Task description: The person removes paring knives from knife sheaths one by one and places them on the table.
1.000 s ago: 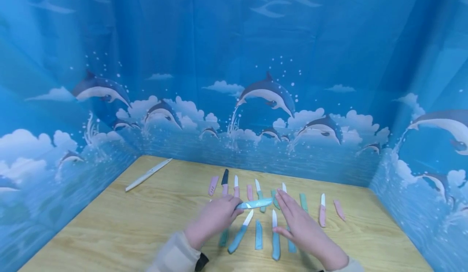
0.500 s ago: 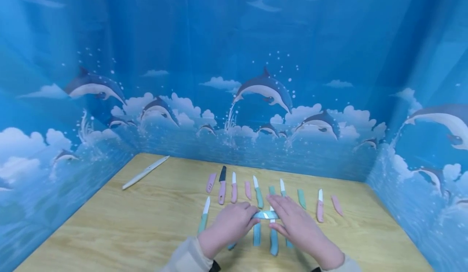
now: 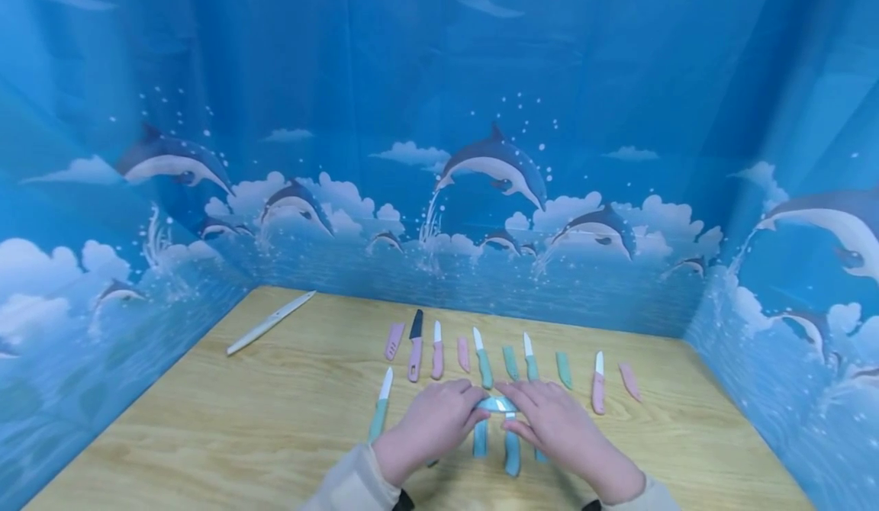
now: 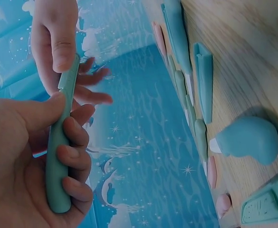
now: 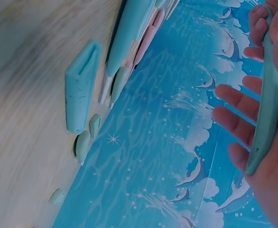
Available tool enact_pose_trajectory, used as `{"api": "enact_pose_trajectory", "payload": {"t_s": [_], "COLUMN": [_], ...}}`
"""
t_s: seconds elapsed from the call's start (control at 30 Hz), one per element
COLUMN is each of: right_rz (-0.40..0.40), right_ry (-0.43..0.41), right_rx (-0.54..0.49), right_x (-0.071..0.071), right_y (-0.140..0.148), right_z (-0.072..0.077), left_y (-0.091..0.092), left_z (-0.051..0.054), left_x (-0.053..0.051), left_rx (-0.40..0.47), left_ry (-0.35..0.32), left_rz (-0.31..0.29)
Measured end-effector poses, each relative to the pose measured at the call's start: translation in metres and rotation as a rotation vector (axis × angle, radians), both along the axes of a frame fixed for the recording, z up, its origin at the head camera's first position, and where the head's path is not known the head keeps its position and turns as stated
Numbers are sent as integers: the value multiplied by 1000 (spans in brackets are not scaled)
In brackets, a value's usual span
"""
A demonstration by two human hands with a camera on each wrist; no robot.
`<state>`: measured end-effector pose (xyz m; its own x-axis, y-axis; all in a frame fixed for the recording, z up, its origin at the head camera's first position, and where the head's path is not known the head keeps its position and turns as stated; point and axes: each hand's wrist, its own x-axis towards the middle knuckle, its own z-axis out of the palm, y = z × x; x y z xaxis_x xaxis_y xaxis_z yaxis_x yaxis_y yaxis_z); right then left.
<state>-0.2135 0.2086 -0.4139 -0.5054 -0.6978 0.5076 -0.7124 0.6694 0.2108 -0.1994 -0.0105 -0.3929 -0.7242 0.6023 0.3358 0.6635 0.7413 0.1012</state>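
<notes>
Between my two hands a blue-green knife (image 3: 496,404) in its sheath lies level above the table. My left hand (image 3: 436,419) wraps its fingers round the handle (image 4: 58,166), thumb along it, as the left wrist view shows. At the other end my right hand (image 3: 559,427) pinches the sheath (image 4: 70,78) with its thumb, its other fingers spread loosely in the right wrist view. The blade is hidden. Beneath the hands lie a blue sheath (image 3: 481,438) and a blue-handled knife (image 3: 512,454), both partly covered.
Behind the hands lie several small knives and sheaths, among them a black-bladed knife (image 3: 416,347), a green-handled knife (image 3: 484,362) and a pink sheath (image 3: 629,382). Another green-handled knife (image 3: 381,406) lies left. A long white knife (image 3: 271,322) is far left. A dolphin-print curtain (image 3: 384,114) encloses the table.
My left hand has moved right and nearer with the knife, bringing the hands together. My right hand, earlier outstretched by the tip, now has its thumb and fingers on the sheath.
</notes>
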Motion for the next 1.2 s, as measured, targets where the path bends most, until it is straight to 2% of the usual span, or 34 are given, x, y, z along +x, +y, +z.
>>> {"api": "enact_pose_trajectory", "payload": {"t_s": [0.17, 0.43, 0.73, 1.2], "right_rz": [2, 63, 89, 105], "right_ry": [-17, -14, 4, 5], "right_rx": [-10, -83, -95, -111], "right_x": [1, -1, -4, -4], "right_y": [0, 4, 5, 6], "right_z": [0, -3, -2, 1], "left_y": [1, 2, 3, 4], "left_z": [0, 0, -2, -1], "left_x": [1, 2, 1, 1], "left_rx": [5, 12, 5, 3], "left_ry": [-47, -109, -88, -127], "left_rz": [16, 22, 24, 33]}}
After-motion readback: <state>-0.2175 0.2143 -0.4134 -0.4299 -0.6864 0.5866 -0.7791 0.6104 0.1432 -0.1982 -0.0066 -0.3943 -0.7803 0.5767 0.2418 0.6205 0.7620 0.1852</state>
